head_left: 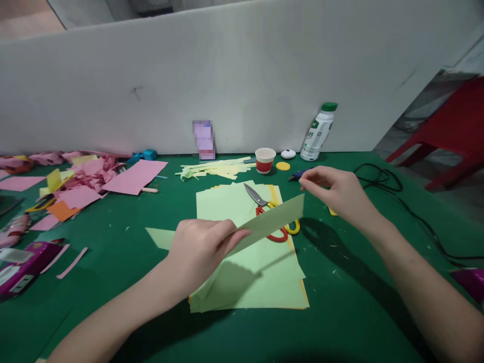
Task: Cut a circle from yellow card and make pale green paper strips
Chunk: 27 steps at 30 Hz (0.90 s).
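Observation:
My left hand (204,249) is closed around a folded piece of light green paper (278,217), thumb on its near side. The paper slants up to the right, and its other end sticks out left of the hand. My right hand (333,189) is pinched just above the paper's right corner; whether anything small is between its fingertips is hidden. Below lies a stack of light green sheets (260,287) with yellow-orange edges showing underneath. Scissors (259,196) with red and yellow handles rest on the stack, blades spread, partly covered by the held paper.
Behind stand a paper cup (265,161), a tilted white bottle (319,132) and a blurred phone (204,140). Pale paper strips (215,168) lie near the cup. Pink paper scraps (93,174) and a purple device (28,267) occupy the left. A black cable (416,217) runs right.

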Available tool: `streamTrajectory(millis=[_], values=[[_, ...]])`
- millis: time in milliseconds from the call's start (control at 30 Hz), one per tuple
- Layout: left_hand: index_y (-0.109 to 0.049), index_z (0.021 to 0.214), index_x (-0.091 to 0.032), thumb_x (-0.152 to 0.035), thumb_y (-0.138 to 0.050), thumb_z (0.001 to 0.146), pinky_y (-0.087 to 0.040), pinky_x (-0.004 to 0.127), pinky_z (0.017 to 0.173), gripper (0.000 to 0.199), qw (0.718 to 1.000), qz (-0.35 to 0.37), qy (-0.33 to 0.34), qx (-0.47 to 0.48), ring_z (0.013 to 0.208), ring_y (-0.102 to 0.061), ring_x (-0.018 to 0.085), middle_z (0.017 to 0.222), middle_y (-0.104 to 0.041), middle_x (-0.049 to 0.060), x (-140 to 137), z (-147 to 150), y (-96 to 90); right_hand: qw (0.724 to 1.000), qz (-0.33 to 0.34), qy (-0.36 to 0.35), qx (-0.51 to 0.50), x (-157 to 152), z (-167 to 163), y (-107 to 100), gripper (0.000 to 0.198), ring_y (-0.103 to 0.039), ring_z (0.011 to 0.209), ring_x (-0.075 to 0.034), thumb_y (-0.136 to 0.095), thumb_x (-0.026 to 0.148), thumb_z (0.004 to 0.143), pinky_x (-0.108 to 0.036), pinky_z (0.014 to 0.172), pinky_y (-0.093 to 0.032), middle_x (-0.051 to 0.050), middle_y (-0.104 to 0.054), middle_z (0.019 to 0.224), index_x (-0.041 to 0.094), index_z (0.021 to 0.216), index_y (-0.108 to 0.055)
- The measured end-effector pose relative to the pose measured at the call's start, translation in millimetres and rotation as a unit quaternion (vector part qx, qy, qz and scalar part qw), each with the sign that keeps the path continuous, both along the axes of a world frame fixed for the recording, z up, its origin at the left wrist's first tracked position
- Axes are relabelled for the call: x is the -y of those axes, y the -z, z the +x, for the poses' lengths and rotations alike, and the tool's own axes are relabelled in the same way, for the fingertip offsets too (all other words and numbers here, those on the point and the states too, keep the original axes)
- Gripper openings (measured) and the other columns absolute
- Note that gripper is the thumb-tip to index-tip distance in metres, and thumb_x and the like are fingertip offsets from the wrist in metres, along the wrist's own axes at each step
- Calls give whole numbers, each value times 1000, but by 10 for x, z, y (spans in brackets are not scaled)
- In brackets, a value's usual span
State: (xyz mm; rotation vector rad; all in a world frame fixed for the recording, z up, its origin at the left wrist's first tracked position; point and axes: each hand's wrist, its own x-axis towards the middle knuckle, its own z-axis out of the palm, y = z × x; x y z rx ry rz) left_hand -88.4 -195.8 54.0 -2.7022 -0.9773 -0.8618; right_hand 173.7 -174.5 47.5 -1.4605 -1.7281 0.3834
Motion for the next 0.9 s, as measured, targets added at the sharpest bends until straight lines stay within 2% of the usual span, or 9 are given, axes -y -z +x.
streamTrajectory(millis=[100, 200, 267, 367, 467, 533, 600, 700, 900], values=[[-34, 51, -17, -29, -39, 88, -17, 19, 40, 39, 990, -133, -16, 49, 42, -18, 6, 45, -21, -8, -84, -7, -41, 958, -131, -161, -199, -8, 37, -17, 34, -61, 84, -20, -48, 48, 79, -37, 75, -47, -8, -66, 92, 19, 93, -62], [-27, 54, -18, -30, -35, 88, -20, 19, 40, 37, 962, -260, -23, 85, 44, -22, 6, 50, -21, -7, -162, -4, -65, 906, -221, -251, -261, 45, -91, -29, 34, -61, 77, -16, -52, 48, 77, -29, 65, -48, -7, -67, 90, 18, 89, -65], [-27, 55, -18, -33, -32, 89, -23, 19, 41, 37, 943, -321, -10, 90, 45, -25, 6, 52, -24, -6, -201, 6, -61, 887, -263, -230, -303, 86, -225, -23, 25, -57, 58, -10, -59, 41, 76, -22, 53, -44, -3, -66, 69, 16, 74, -65], [-33, 57, -18, -34, -29, 90, -30, 19, 45, 38, 934, -347, -5, 83, 47, -33, 7, 53, -32, -5, -232, 27, -24, 879, -286, -187, -334, 123, -401, 4, 33, -43, 37, -5, -63, 37, 73, -20, 42, -37, 1, -56, 45, 13, 50, -58], [-50, 88, -18, -37, -35, 89, -45, 24, 62, 24, 936, -337, -7, 98, 74, -55, 13, 84, -58, 3, -228, 48, 48, 877, -285, -127, -365, 134, -492, 29, 31, -44, 34, -5, -69, 36, 66, -20, 38, -35, -2, -60, 46, 12, 49, -58], [-37, 119, -19, -42, -46, 83, -47, 34, 80, 44, 938, -333, 5, 95, 103, -53, 21, 120, -51, 12, -210, 60, 108, 878, -273, -97, -382, 139, -519, 40, 29, -46, 34, -6, -72, 37, 63, -20, 37, -36, -2, -62, 48, 13, 53, -59], [-23, 131, -21, -46, -55, 77, -44, 41, 89, 68, 942, -328, 20, 74, 115, -46, 25, 134, -39, 15, -188, 74, 161, 878, -261, -85, -393, 146, -534, 49, 28, -47, 34, -6, -73, 37, 61, -20, 36, -36, -1, -62, 48, 14, 55, -58], [-25, 132, -21, -45, -58, 75, -44, 42, 91, 70, 942, -329, 34, 59, 114, -47, 25, 136, -38, 14, -166, 95, 185, 873, -247, -81, -412, 156, -544, 54, 27, -47, 35, -7, -75, 35, 58, -20, 35, -36, 1, -58, 44, 15, 55, -58], [-46, 122, -21, -23, -40, 86, -49, 30, 86, 36, 918, -382, 33, 97, 115, -50, 20, 130, -49, 8, -215, 37, 91, 880, -245, -100, -395, 132, -472, 51, 25, -42, 33, -6, -75, 30, 58, -20, 35, -34, 5, -50, 39, 16, 52, -55]])
